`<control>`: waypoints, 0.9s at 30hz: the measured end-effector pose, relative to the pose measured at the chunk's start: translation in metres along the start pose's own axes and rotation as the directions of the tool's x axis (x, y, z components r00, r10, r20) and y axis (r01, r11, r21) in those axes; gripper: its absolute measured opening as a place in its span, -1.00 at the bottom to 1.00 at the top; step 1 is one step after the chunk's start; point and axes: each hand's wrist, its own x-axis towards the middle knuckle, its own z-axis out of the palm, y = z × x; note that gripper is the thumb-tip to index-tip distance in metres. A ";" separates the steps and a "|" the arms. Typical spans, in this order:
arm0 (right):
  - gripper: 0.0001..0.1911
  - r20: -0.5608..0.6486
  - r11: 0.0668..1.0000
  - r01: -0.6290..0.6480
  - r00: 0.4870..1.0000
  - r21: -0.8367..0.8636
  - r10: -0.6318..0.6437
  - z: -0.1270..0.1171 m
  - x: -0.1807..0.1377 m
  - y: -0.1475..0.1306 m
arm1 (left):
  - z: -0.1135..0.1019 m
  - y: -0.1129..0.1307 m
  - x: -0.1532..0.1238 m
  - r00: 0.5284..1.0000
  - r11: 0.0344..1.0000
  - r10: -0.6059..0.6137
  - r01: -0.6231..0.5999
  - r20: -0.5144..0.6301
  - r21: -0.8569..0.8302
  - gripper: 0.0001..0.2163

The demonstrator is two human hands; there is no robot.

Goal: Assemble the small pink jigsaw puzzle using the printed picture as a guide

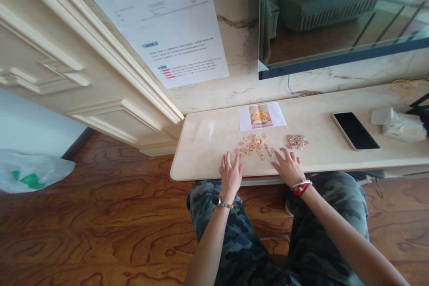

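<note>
Small jigsaw puzzle pieces (pixel 255 144) in pink, orange and yellow lie loosely spread on the cream tabletop (pixel 204 143). My left hand (pixel 231 173) rests at their near left edge, fingers apart, the index fingertip close to a few pieces. My right hand (pixel 288 165) is at their right side with its fingers spread, and the fingertips are near pieces; whether they touch one I cannot tell. Just beyond my right hand sits a second, tighter pile of pieces (pixel 296 141). Behind the spread pieces lies a paper with a printed picture (pixel 261 116) of a yellow figure on pink.
A phone (pixel 355 130) lies to the right, with a white tissue pack (pixel 400 124) beyond it. Above the table hang a dark television screen (pixel 335 18) and a printed sheet (pixel 174 27) on the wall. A plastic bag (pixel 36 170) is on the floor at left.
</note>
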 end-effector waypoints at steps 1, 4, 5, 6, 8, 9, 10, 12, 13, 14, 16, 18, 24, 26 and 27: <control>-0.56 0.003 1.000 -0.006 1.000 -0.005 0.006 0.002 0.000 0.002 | 0.001 -0.001 0.000 1.000 1.000 -0.009 0.009 0.002 0.005 -0.58; -0.58 0.015 1.000 0.015 1.000 0.003 -0.015 0.006 0.005 0.000 | 0.003 -0.002 0.002 1.000 1.000 -0.016 0.016 0.019 0.015 -0.60; -0.58 0.016 1.000 0.022 1.000 0.009 -0.022 0.007 0.007 -0.002 | 0.004 -0.002 0.003 1.000 1.000 -0.019 0.018 0.021 0.018 -0.60; -0.58 0.013 1.000 0.025 1.000 0.014 -0.025 0.006 0.009 -0.004 | 0.005 -0.001 0.005 1.000 1.000 -0.023 0.023 0.019 0.020 -0.59; -0.58 0.002 1.000 0.018 1.000 0.019 -0.018 0.005 0.011 -0.006 | 0.004 -0.001 0.007 0.999 0.999 -0.031 0.031 0.005 0.020 -0.58; -0.57 -0.005 1.000 0.010 1.000 0.021 -0.010 0.003 0.011 -0.006 | 0.003 0.000 0.008 1.000 0.999 -0.031 0.031 -0.004 0.017 -0.58; -0.58 -0.009 1.000 0.004 1.000 0.023 -0.004 0.002 0.009 -0.006 | 0.003 0.000 0.008 1.000 1.000 -0.028 0.028 -0.011 0.012 -0.58; -0.59 -0.008 1.000 0.010 1.000 0.028 -0.010 0.000 0.004 -0.004 | 0.002 0.000 0.006 1.000 1.000 -0.009 0.009 -0.014 0.001 -0.59; -0.60 -0.001 0.999 0.020 1.000 0.030 -0.020 0.000 0.002 -0.004 | 0.002 0.000 0.004 1.000 1.000 0.004 -0.004 -0.009 -0.004 -0.60; -0.60 0.007 0.999 0.032 0.999 0.032 -0.032 0.000 -0.001 -0.005 | 0.002 0.001 0.003 1.000 1.000 0.016 -0.016 -0.001 -0.007 -0.60; -0.58 0.027 0.998 0.057 0.998 0.035 -0.058 0.001 -0.003 -0.008 | 0.005 0.002 0.000 1.000 1.000 0.020 -0.020 0.012 -0.006 -0.61; -0.57 0.037 0.997 0.069 0.997 0.036 -0.071 0.002 -0.001 -0.012 | 0.007 0.003 -0.001 1.000 1.000 0.009 -0.009 0.015 -0.004 -0.61; -0.54 -0.008 0.999 0.032 0.999 0.024 -0.032 0.001 0.016 -0.014 | 0.008 0.003 0.007 1.000 1.000 -0.004 0.005 -0.024 0.024 -0.57; -0.50 -0.006 1.000 0.002 1.000 0.017 -0.002 0.002 0.021 -0.013 | 0.008 0.003 0.012 0.999 0.998 -0.041 0.042 -0.024 0.054 -0.56; -0.49 0.004 1.000 -0.002 1.000 0.016 0.002 0.003 0.023 -0.013 | 0.008 0.002 0.015 0.998 0.996 -0.061 0.062 -0.015 0.065 -0.56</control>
